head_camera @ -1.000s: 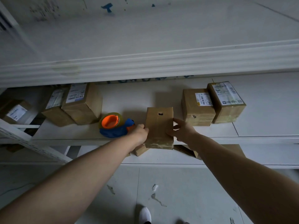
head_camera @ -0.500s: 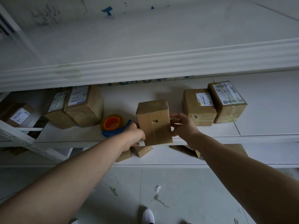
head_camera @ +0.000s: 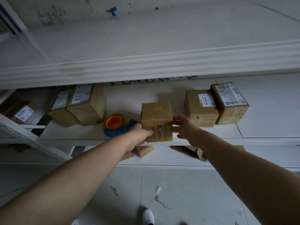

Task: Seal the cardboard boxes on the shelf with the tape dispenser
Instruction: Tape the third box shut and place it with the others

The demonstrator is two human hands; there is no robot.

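**Both hands on the middle box at the shelf edge**

The middle box point(head_camera: 156, 117), plain brown cardboard with wrinkled tape on its near face, is at the front edge of the white shelf point(head_camera: 129, 96). I cannot tell whether it rests on the shelf or is lifted a little.

The left hand point(head_camera: 141, 135) grips the lower left corner of this box, with the thumb on the near face and the fingers curled round the side. The right hand point(head_camera: 185, 127) is spread, and its nearly straight fingers press on the right side of the box.

The tape dispenser point(head_camera: 116, 127), blue with an orange core, lies on the shelf just left of the middle box, behind the left hand, and no hand holds it.

Two labelled boxes point(head_camera: 201, 108) stand touching each other to the right of the middle box. More labelled boxes point(head_camera: 87, 104) stand to its left, beyond the dispenser.
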